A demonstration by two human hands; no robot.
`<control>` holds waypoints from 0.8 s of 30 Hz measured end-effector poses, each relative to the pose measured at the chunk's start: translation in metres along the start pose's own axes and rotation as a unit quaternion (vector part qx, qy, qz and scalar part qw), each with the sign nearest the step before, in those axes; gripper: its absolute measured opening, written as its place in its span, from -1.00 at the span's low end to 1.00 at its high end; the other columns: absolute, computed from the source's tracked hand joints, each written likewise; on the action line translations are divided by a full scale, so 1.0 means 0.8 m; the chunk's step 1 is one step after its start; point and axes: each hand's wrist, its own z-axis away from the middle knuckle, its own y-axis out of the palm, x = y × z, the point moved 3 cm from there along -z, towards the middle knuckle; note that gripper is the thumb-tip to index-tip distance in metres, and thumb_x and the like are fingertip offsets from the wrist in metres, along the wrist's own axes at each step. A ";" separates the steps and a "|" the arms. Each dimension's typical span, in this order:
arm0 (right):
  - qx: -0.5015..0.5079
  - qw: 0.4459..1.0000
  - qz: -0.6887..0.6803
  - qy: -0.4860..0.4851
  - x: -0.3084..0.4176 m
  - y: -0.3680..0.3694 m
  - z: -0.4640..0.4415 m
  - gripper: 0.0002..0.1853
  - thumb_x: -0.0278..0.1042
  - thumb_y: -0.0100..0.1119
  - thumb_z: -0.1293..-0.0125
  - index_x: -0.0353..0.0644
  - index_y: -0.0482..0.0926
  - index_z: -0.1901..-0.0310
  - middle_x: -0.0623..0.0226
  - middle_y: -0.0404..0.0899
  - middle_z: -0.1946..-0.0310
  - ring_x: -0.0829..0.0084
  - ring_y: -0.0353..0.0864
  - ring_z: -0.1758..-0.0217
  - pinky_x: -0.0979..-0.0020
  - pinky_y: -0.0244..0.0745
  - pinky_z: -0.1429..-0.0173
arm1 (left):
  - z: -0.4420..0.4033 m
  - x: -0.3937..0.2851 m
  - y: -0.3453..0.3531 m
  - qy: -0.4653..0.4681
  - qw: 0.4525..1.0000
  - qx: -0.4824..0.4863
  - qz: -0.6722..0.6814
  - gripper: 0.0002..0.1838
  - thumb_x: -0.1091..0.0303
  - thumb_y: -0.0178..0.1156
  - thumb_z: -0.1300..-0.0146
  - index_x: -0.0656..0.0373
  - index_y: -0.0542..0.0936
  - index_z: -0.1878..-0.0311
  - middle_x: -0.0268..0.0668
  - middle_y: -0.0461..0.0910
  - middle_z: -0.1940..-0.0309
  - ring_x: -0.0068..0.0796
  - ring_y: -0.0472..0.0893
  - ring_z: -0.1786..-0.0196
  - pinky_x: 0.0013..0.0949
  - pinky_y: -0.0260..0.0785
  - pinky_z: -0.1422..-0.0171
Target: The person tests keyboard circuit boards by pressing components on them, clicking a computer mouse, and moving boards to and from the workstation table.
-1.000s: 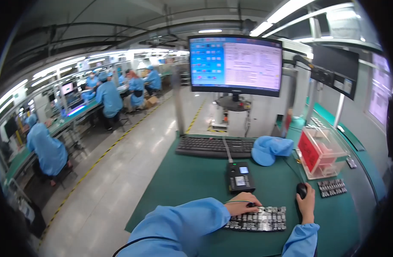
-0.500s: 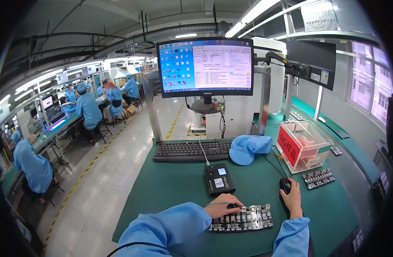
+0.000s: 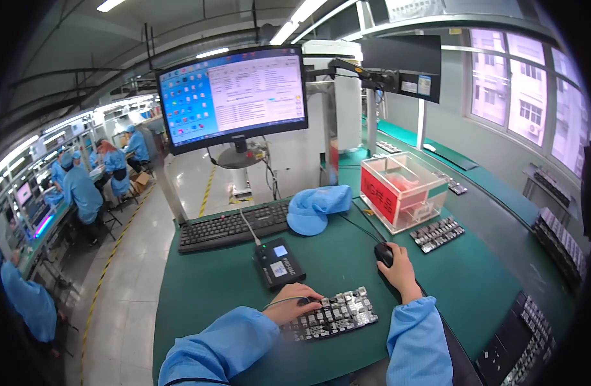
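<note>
My left hand (image 3: pixel 291 305), with a thin cord at its wrist, rests over the left part of a tray-like panel (image 3: pixel 339 316) filled with rows of small silvery parts. Its fingers are closed around a small black object (image 3: pixel 304 301) whose kind I cannot make out, held against the panel. To the right, my right hand (image 3: pixel 402 275) is wrapped over a black computer mouse (image 3: pixel 384 255). Just beyond my left hand lies a black box-shaped device (image 3: pixel 279 266) with a small lit screen and a cable plugged in.
Behind the device are a black keyboard (image 3: pixel 234 226), a blue cap (image 3: pixel 316 209) and a lit monitor (image 3: pixel 234 96). A clear box with a red label (image 3: pixel 380 199) stands right, beside another parts panel (image 3: pixel 437 234). More panels (image 3: pixel 530 338) lie lower right. Co-workers in blue (image 3: pixel 83 186) sit left.
The head view has turned right and tilted, so the bench things appear farther left. My left hand stays on the panel and my right hand on the mouse.
</note>
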 end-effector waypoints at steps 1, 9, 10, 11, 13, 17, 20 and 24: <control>0.005 1.000 -0.002 0.002 0.002 -0.001 0.000 -0.37 -0.22 0.38 -0.06 0.02 0.39 -0.21 0.05 0.41 -0.08 -0.06 0.58 0.02 0.11 0.54 -0.05 | 0.000 0.002 0.001 0.002 1.000 0.003 0.006 -0.71 0.12 0.32 -0.22 0.07 0.71 0.10 -0.28 0.67 0.17 -0.26 0.56 0.04 -0.25 0.36 -0.09; 0.025 1.000 0.011 0.015 0.004 -0.001 -0.001 -0.35 -0.19 0.36 -0.08 0.04 0.36 -0.24 0.05 0.41 -0.08 -0.04 0.59 0.03 0.11 0.55 -0.05 | 0.000 -0.008 -0.003 0.031 0.999 -0.033 -0.015 -0.74 0.15 0.32 -0.20 0.11 0.70 0.16 -0.27 0.67 0.23 -0.24 0.59 0.11 -0.26 0.38 0.00; 0.026 0.999 0.011 0.016 0.003 -0.001 -0.001 -0.35 -0.19 0.36 -0.08 0.04 0.36 -0.24 0.05 0.41 -0.08 -0.04 0.59 0.03 0.11 0.55 -0.05 | 0.000 -0.006 -0.002 0.029 0.999 -0.025 -0.007 -0.75 0.16 0.32 -0.20 0.11 0.70 0.16 -0.27 0.67 0.23 -0.24 0.59 0.12 -0.26 0.39 0.00; 0.024 1.000 0.008 0.012 0.003 -0.001 0.000 -0.34 -0.19 0.36 -0.08 0.04 0.36 -0.25 0.05 0.41 -0.08 -0.04 0.59 0.03 0.11 0.54 -0.05 | -0.001 -0.004 -0.002 0.028 0.999 -0.018 0.001 -0.75 0.16 0.32 -0.21 0.11 0.70 0.16 -0.27 0.67 0.23 -0.25 0.59 0.13 -0.27 0.39 0.01; 0.021 1.000 0.005 0.008 0.003 0.000 -0.001 -0.34 -0.19 0.36 -0.08 0.04 0.35 -0.25 0.05 0.41 -0.07 -0.04 0.59 0.03 0.11 0.54 -0.06 | 0.000 -0.007 -0.003 0.035 0.999 -0.023 -0.007 -0.75 0.16 0.32 -0.21 0.12 0.70 0.16 -0.27 0.67 0.23 -0.25 0.59 0.13 -0.27 0.39 0.01; 0.028 0.999 0.009 0.015 0.004 -0.002 -0.001 -0.34 -0.20 0.36 -0.08 0.04 0.35 -0.25 0.05 0.41 -0.08 -0.04 0.59 0.02 0.12 0.54 -0.06 | 0.000 -0.006 -0.002 0.039 0.999 -0.028 -0.006 -0.75 0.17 0.31 -0.22 0.11 0.70 0.15 -0.27 0.66 0.23 -0.25 0.59 0.13 -0.27 0.39 0.02; 0.030 0.999 0.006 0.021 0.005 -0.003 -0.002 -0.35 -0.21 0.36 -0.09 0.03 0.35 -0.24 0.04 0.41 -0.08 -0.05 0.59 0.01 0.12 0.54 -0.07 | 0.001 -0.010 -0.004 0.040 0.998 -0.032 -0.019 -0.76 0.16 0.31 -0.22 0.10 0.70 0.15 -0.28 0.66 0.22 -0.26 0.59 0.13 -0.27 0.39 0.01; 0.030 0.999 0.001 0.021 0.007 -0.004 0.000 -0.36 -0.23 0.36 -0.09 0.01 0.35 -0.23 0.03 0.41 -0.08 -0.05 0.58 0.00 0.12 0.54 -0.08 | 0.002 -0.006 -0.002 0.038 0.999 -0.024 -0.010 -0.76 0.16 0.31 -0.23 0.08 0.70 0.14 -0.29 0.66 0.22 -0.27 0.58 0.12 -0.27 0.38 -0.01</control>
